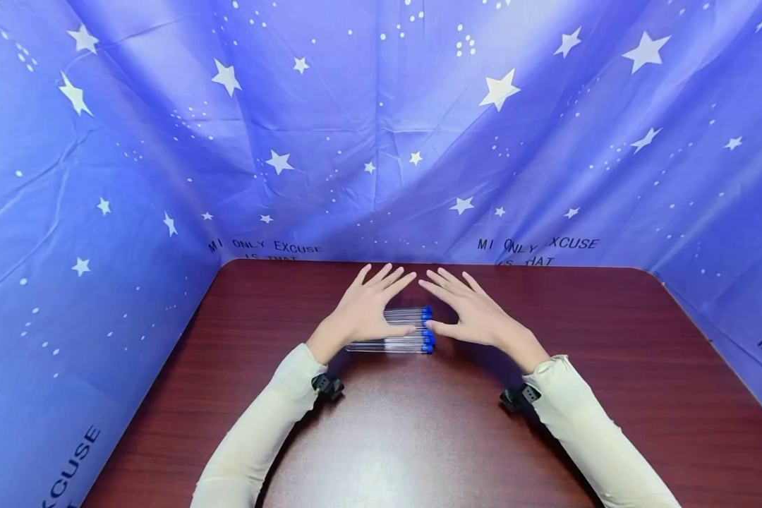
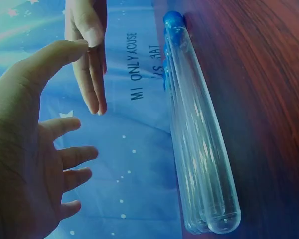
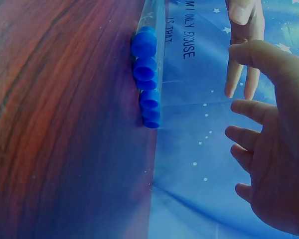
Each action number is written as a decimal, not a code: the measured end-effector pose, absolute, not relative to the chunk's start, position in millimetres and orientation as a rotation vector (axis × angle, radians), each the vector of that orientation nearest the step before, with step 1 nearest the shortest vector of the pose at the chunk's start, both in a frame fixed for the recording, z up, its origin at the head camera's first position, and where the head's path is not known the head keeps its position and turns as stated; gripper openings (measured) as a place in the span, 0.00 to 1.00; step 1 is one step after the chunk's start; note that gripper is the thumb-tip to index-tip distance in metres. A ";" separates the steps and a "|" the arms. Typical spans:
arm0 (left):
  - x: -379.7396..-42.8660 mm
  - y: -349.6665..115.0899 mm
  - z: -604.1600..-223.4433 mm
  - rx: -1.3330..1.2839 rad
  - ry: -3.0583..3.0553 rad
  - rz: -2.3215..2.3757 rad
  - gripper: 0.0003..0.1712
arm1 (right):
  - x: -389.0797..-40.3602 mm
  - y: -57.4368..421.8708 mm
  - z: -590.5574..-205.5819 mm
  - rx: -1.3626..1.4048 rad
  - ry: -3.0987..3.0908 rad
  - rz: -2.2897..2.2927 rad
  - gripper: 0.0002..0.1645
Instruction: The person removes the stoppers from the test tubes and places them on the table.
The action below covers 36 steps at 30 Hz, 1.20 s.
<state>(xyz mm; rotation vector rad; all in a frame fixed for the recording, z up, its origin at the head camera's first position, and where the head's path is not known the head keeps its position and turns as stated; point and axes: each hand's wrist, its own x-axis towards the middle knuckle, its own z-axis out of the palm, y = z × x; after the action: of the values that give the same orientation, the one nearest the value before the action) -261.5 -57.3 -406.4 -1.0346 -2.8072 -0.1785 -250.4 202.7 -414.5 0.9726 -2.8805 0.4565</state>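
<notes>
Several clear test tubes (image 1: 406, 345) with blue caps (image 3: 144, 44) lie side by side on the table, caps toward the right. In the left wrist view the rounded clear ends of the test tubes (image 2: 204, 149) point toward the camera. My left hand (image 1: 365, 310) hovers over their left part with fingers spread, hiding some of the glass. Beside the caps my right hand (image 1: 479, 314) is held with fingers spread too, its thumb overlapping the caps in the head view. Both hands face each other, fingertips close, and neither holds anything.
The dark red wooden table (image 1: 394, 430) has a rounded far edge. Behind it and along both sides hangs a blue curtain (image 1: 381, 141) with white stars and printed words. A small black camera (image 1: 327, 386) is strapped at the left wrist, another camera (image 1: 519, 398) at the right.
</notes>
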 end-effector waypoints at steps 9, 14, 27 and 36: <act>-255.2 -58.2 -404.4 -1.123 -2.675 -0.215 0.51 | -246.2 202.1 -410.4 1.068 -2.837 0.521 0.49; -252.8 -56.8 -405.8 -1.174 -2.604 -0.228 0.44 | -244.5 201.0 -410.5 1.121 -2.776 0.511 0.46; -246.4 -51.9 -413.0 -1.213 -2.569 -0.143 0.35 | -242.2 191.9 -412.8 1.199 -2.672 0.466 0.32; -242.8 -47.1 -416.3 -1.197 -2.643 0.011 0.38 | -237.4 187.6 -414.6 1.192 -2.690 0.350 0.32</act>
<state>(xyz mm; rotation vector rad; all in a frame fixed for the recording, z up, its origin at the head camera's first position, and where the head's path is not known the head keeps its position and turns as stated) -242.8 -47.1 -416.3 -1.1973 -2.6427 0.0114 -237.4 187.6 -414.6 1.1924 -2.6900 0.3503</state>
